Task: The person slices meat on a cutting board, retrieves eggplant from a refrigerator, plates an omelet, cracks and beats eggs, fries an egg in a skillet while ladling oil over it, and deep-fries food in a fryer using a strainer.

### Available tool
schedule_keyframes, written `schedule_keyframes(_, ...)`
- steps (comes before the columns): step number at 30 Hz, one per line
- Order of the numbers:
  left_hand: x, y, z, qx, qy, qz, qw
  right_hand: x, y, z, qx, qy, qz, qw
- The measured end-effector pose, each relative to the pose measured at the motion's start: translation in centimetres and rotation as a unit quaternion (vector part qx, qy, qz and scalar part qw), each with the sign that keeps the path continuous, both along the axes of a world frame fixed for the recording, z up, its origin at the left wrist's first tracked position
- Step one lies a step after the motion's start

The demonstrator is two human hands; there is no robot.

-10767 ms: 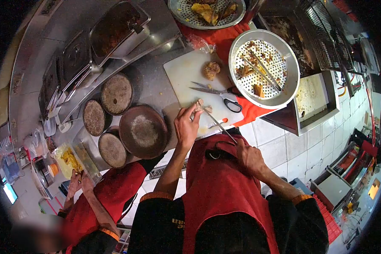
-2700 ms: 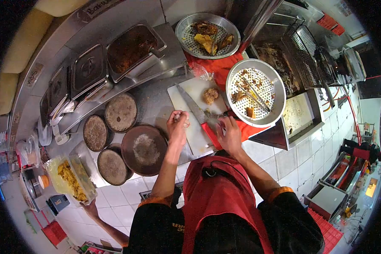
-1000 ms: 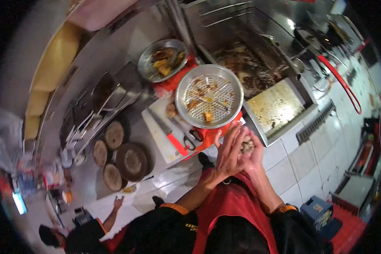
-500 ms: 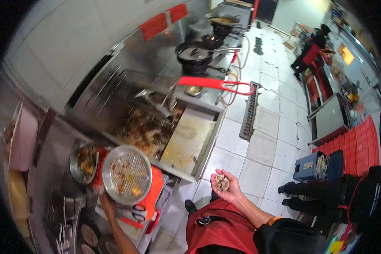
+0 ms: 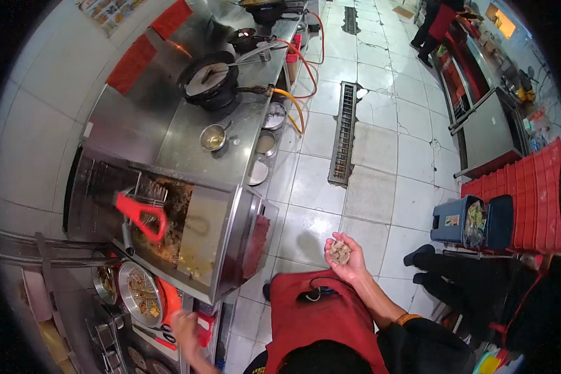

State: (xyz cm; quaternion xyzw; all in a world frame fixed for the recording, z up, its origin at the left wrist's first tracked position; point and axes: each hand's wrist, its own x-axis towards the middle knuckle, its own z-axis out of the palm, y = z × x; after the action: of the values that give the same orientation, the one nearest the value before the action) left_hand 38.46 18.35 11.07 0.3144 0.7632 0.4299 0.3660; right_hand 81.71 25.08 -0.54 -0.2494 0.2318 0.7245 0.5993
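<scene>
Right hand (image 5: 346,257) loaded and palm up; left hand (image 5: 184,327) well apart, beside the counter

Key relation: a clump of pale cut pieces (image 5: 340,252) is borne in the cupped right palm, with the fingers curled up around it. The right hand is thus in contact; from the left hand the clump lies forward and to the right, well apart. No long axis can be assigned: the outline is seen as roughly round and lumpy. The palm is held out over the tiled floor, in front of the red apron (image 5: 321,299).

About the left hand: an orange-red cloth (image 5: 170,301) and a perforated steel pan (image 5: 126,298) with brown crumbs are noted just forward and to its left; black-handled scissors (image 5: 166,328) and a red-handled knife (image 5: 165,343) are near, on its left. The deep fryer (image 5: 206,234) is found ahead of it. To the right of the right hand, well apart, a blue bin (image 5: 444,229) is stood with a bagged load inside.

Hard to make out: the left hand is blurred, and whether its fingers are open or closed, or hold anything, cannot be told. The underside of the clump is hidden by the palm; its material is not settled. The counter is cut off at the lower edge.
</scene>
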Motion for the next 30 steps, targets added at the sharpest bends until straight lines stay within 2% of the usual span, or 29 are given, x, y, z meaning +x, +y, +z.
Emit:
schedule_keyframes(1, 6.6, 3.2, -0.6, -0.017, -0.08, 0.025, 0.996, 2.5, 0.8, 0.0, 0.002, -0.01, 0.003, 1.0)
schedule_keyframes(3, 14.9, 8.9, -3.8, -0.064, -0.061, -0.19, 0.978, 6.9, 2.6, -0.3, -0.035, -0.02, -0.013, 0.999)
schedule_keyframes(5, 22.0, 14.6, -8.2, -0.061, -0.056, -0.264, 0.961, 10.5, 5.1, -1.5, -0.068, -0.015, -0.05, 0.996)
schedule_keyframes(7, 25.9, 19.6, -16.0, 0.024, 0.05, -0.315, 0.947, 14.2, 8.2, -2.7, -0.077, -0.024, -0.068, 0.994)
schedule_keyframes(10, 33.7, 29.2, -15.8, 0.042, 0.064, -0.378, 0.923, 19.9, 13.4, -1.7, -0.046, -0.067, -0.046, 0.996)
schedule_keyframes(13, 40.5, 38.2, -14.6, 0.067, 0.017, -0.385, 0.92, 24.4, 19.2, -1.8, -0.02, -0.094, -0.057, 0.994)
schedule_keyframes(14, 42.1, 41.1, -14.9, 0.04, 0.006, -0.388, 0.921, 25.9, 21.1, -1.7, -0.011, -0.102, -0.065, 0.993)
schedule_keyframes(17, 45.5, 47.7, -17.2, 0.057, -0.084, -0.415, 0.904, 29.9, 27.2, 0.2, -0.025, -0.124, -0.072, 0.989)
schedule_keyframes(18, 46.6, 49.8, -15.5, 0.091, -0.103, -0.426, 0.894, 31.1, 29.1, -0.2, -0.029, -0.128, -0.072, 0.989)
schedule_keyframes(21, 47.7, 54.1, -15.7, -0.059, -0.156, -0.367, 0.915, 34.2, 34.5, -2.4, -0.008, -0.127, -0.031, 0.991)
schedule_keyframes(23, 46.8, 55.5, -23.9, -0.075, -0.263, -0.297, 0.915, 35.8, 38.5, -4.7, -0.004, -0.112, 0.014, 0.994)
schedule_keyframes(26, 46.3, 57.0, -33.8, -0.193, -0.188, -0.117, 0.956, 38.4, 45.2, -7.7, -0.041, -0.141, 0.094, 0.985)
schedule_keyframes(27, 45.2, 57.8, -37.9, -0.248, -0.102, -0.154, 0.951, 39.3, 47.0, -9.7, -0.068, -0.135, 0.101, 0.983)
schedule_keyframes(28, 45.6, 58.7, -38.5, -0.184, -0.082, -0.124, 0.972, 40.6, 48.2, -11.5, -0.087, -0.145, 0.134, 0.976)
schedule_keyframes(29, 45.3, 60.0, -41.2, -0.185, -0.101, -0.053, 0.976, 41.9, 50.0, -13.5, -0.096, -0.155, 0.155, 0.971)
schedule_keyframes(30, 45.0, 61.7, -43.5, -0.182, -0.048, -0.017, 0.982, 43.5, 50.8, -16.1, -0.079, -0.163, 0.169, 0.969)
